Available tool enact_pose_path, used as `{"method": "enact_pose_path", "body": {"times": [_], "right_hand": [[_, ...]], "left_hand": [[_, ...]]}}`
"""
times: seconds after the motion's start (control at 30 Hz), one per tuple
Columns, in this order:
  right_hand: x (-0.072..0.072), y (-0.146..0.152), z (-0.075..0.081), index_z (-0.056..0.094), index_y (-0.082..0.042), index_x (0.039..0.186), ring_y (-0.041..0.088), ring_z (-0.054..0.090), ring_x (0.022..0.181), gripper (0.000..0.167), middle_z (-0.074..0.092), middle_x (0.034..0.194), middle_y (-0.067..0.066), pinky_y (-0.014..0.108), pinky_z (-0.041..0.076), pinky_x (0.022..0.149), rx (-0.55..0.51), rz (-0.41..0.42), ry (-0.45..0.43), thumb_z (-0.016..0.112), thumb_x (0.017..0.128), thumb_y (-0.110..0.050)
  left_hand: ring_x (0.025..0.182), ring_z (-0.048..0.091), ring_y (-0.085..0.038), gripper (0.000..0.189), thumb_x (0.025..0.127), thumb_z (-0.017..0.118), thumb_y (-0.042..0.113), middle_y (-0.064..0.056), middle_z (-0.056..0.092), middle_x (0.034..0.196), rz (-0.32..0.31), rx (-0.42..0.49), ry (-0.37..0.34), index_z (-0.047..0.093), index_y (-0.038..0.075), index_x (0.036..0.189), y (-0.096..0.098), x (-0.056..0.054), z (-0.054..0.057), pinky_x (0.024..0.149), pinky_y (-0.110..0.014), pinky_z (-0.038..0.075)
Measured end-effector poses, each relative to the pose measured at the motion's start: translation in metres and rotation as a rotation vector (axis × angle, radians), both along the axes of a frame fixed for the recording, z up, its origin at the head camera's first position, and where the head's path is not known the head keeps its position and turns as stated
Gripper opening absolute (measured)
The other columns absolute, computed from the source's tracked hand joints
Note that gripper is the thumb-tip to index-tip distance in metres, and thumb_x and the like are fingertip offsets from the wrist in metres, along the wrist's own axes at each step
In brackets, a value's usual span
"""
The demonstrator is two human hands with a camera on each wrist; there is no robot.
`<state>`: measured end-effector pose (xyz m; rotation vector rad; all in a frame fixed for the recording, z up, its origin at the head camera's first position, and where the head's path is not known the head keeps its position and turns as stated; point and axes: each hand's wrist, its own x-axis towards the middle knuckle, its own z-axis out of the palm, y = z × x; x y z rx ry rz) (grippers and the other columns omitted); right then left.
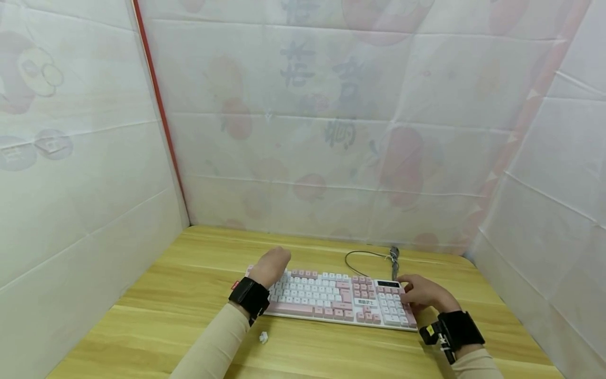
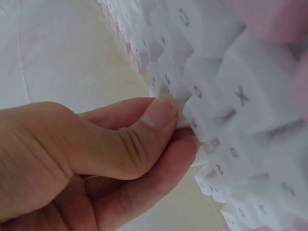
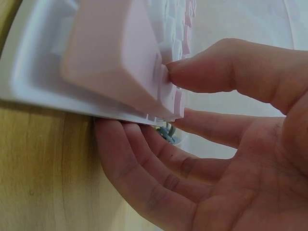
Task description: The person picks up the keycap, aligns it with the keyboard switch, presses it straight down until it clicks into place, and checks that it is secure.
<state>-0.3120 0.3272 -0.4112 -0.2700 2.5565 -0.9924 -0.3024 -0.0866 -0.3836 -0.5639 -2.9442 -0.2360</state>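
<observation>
A pink and white keyboard (image 1: 310, 296) lies on the wooden table, its keys facing up. Over its left part is my left hand (image 1: 271, 267); the left wrist view shows thumb and fingers pinching a white keycap (image 2: 182, 114) in among the other keys. That keycap is mostly hidden by the fingertips. At the keyboard's right end, my right hand (image 1: 424, 292) grips the edge. Seen from the right wrist, its thumb (image 3: 197, 72) presses on the keys at the side while the other fingers (image 3: 115, 144) curl against the lower rim.
A small white piece (image 1: 263, 337) sits on the table (image 1: 189, 295) in front of the keyboard. Behind the keyboard runs a thin cable (image 1: 364, 252), tied into a bundle (image 1: 394, 261). Printed white sheets (image 1: 303, 147) stand at the back and both sides.
</observation>
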Motion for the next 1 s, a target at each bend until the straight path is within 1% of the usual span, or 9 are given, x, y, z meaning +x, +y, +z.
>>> {"method": "enact_pose_path", "body": {"times": [0.1, 0.2, 0.43, 0.57, 0.67, 0.8, 0.97, 1.0], "right_hand": [[-0.0001, -0.0010, -0.0004, 0.035, 0.015, 0.151, 0.027, 0.065, 0.092, 0.069, 0.060, 0.121, 0.032, 0.043, 0.058, 0.076, 0.004, -0.013, -0.006, 0.068, 0.093, -0.004], [-0.0002, -0.0012, -0.0002, 0.035, 0.015, 0.151, 0.027, 0.065, 0.091, 0.069, 0.060, 0.120, 0.032, 0.043, 0.058, 0.075, 0.007, -0.007, -0.004, 0.067, 0.093, -0.004], [0.0001, -0.0003, 0.0007, 0.033, 0.018, 0.150, 0.025, 0.063, 0.087, 0.070, 0.061, 0.116, 0.030, 0.042, 0.056, 0.072, -0.016, 0.018, -0.005, 0.066, 0.091, -0.002], [0.0004, -0.0016, 0.0012, 0.034, 0.017, 0.150, 0.025, 0.063, 0.087, 0.070, 0.061, 0.116, 0.029, 0.042, 0.057, 0.072, -0.008, 0.004, -0.005, 0.067, 0.090, -0.002], [0.0002, -0.0023, 0.0007, 0.033, 0.017, 0.150, 0.025, 0.063, 0.087, 0.071, 0.061, 0.116, 0.030, 0.042, 0.057, 0.072, -0.008, 0.011, -0.008, 0.066, 0.091, -0.002], [-0.0003, -0.0026, 0.0014, 0.033, 0.018, 0.150, 0.025, 0.063, 0.087, 0.071, 0.061, 0.115, 0.030, 0.043, 0.057, 0.073, -0.002, 0.018, -0.007, 0.066, 0.091, -0.002], [-0.0015, -0.0018, 0.0013, 0.033, 0.017, 0.151, 0.027, 0.066, 0.090, 0.071, 0.062, 0.116, 0.029, 0.045, 0.059, 0.076, 0.006, -0.001, -0.017, 0.067, 0.092, -0.003], [-0.0020, -0.0016, 0.0009, 0.033, 0.016, 0.151, 0.027, 0.066, 0.091, 0.071, 0.061, 0.117, 0.030, 0.045, 0.059, 0.077, 0.008, -0.002, -0.019, 0.067, 0.093, -0.004]], "left_hand": [[0.067, 0.044, -0.012, 0.026, 0.096, 0.057, -0.014, -0.004, 0.055, 0.072, 0.005, -0.001, -0.005, 0.058, 0.005, 0.077, -0.0001, -0.0009, -0.0006, 0.063, -0.029, 0.039], [0.067, 0.046, -0.012, 0.026, 0.095, 0.057, -0.015, -0.005, 0.058, 0.073, 0.006, 0.004, -0.007, 0.059, 0.004, 0.077, 0.0001, -0.0014, -0.0004, 0.063, -0.029, 0.041], [0.068, 0.043, -0.014, 0.028, 0.097, 0.054, -0.014, -0.004, 0.052, 0.072, 0.014, 0.018, -0.038, 0.056, 0.005, 0.077, -0.0004, -0.0026, 0.0003, 0.064, -0.031, 0.038], [0.068, 0.043, -0.013, 0.029, 0.096, 0.055, -0.015, -0.004, 0.052, 0.073, 0.013, 0.014, -0.048, 0.055, 0.006, 0.076, -0.0013, -0.0028, 0.0008, 0.065, -0.031, 0.038], [0.069, 0.043, -0.013, 0.028, 0.097, 0.055, -0.015, -0.003, 0.050, 0.073, 0.015, 0.016, -0.059, 0.054, 0.006, 0.077, -0.0021, -0.0022, 0.0012, 0.065, -0.030, 0.038], [0.067, 0.038, -0.014, 0.031, 0.097, 0.054, -0.015, -0.001, 0.041, 0.071, 0.015, 0.027, -0.072, 0.051, 0.007, 0.076, -0.0028, -0.0013, 0.0011, 0.063, -0.030, 0.035], [0.062, 0.031, -0.012, 0.037, 0.097, 0.053, -0.016, 0.000, 0.028, 0.068, 0.010, 0.027, -0.073, 0.046, 0.009, 0.071, -0.0018, -0.0010, 0.0029, 0.058, -0.027, 0.031], [0.061, 0.030, -0.012, 0.037, 0.097, 0.053, -0.016, 0.000, 0.028, 0.067, 0.012, 0.027, -0.077, 0.046, 0.009, 0.070, -0.0016, -0.0020, 0.0028, 0.057, -0.027, 0.031]]}}
